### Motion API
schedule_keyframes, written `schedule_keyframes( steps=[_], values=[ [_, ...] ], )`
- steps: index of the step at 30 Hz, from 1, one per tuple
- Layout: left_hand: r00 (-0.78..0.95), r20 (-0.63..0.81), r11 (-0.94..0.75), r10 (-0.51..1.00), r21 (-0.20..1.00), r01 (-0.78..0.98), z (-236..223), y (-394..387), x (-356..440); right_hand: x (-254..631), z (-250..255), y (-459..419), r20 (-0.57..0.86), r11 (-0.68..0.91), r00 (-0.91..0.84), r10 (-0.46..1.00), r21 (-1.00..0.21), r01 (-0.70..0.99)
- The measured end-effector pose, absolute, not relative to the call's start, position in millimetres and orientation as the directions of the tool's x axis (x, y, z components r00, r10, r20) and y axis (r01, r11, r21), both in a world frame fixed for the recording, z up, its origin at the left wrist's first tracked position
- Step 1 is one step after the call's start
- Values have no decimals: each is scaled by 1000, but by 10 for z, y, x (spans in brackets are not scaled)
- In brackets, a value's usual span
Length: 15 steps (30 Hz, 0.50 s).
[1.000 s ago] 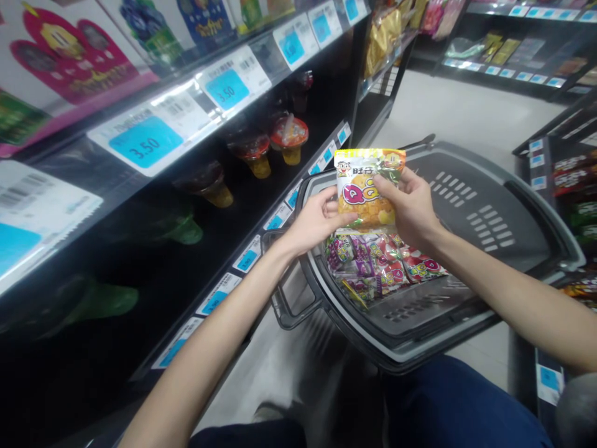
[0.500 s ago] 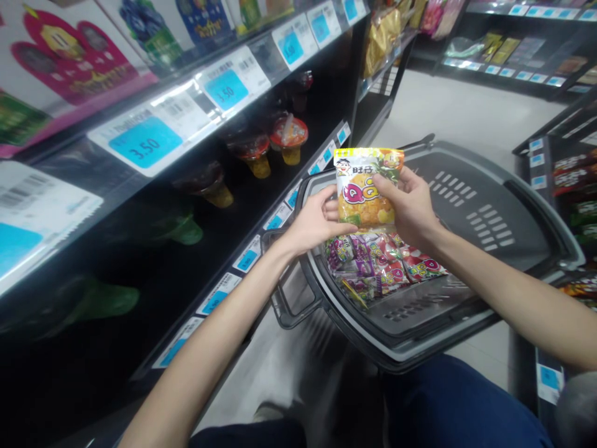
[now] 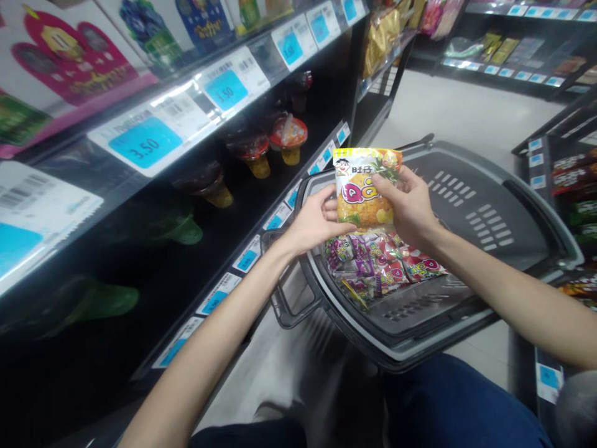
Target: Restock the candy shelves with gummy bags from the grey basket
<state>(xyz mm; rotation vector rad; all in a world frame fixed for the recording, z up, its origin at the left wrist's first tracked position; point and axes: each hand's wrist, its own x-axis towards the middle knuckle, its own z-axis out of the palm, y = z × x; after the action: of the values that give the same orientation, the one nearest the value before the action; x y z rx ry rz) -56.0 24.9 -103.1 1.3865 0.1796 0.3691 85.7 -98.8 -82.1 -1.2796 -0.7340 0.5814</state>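
The basket [image 3: 517,196] has room at right, under the right forearm [image 3: 504,289]; packets [image 3: 387,267] and the shelf edge [image 3: 247,255] crowd its left

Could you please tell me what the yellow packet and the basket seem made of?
The packet looks like thin, glossy plastic film, possibly foil-lined, from its shiny printed face. The basket looks like stiff, satin grey plastic, from its neat moulded slots.

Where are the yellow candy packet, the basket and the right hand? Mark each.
yellow candy packet [image 3: 362,198]: head view, middle of its printed front
basket [image 3: 459,216]: head view, bare inner wall near the slots
right hand [image 3: 412,202]: head view, back of the hand
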Motion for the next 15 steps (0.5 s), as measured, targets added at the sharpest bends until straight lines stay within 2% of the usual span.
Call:
schedule_keyframes(
  steps=[5, 9, 11, 13, 15],
  values=[
    [928, 77, 159, 365, 977, -144, -1002, 229, -567, 913, -915, -967, 189, 183, 684, 704, -980, 83],
    [934, 50, 171, 354, 978, -117, -1002, 212, -557, 985, -989, -978, 171, 113, 782, 600, -985, 129],
    [928, 43, 150, 370, 983, -106, -1021, 212, -535, 1034, -1002, -980, 208, 87, 800, 562, -977, 193],
    [913, 55, 90, 403, 991, -100, -1040, 203, -514, 1069, -989, -981, 247, 77, 781, 573, -966, 249],
    [898, 80, 16, 432, 995, -96, -1051, 181, -509, 1080, -959, -981, 219, 59, 735, 641, -970, 237]
  ],
)
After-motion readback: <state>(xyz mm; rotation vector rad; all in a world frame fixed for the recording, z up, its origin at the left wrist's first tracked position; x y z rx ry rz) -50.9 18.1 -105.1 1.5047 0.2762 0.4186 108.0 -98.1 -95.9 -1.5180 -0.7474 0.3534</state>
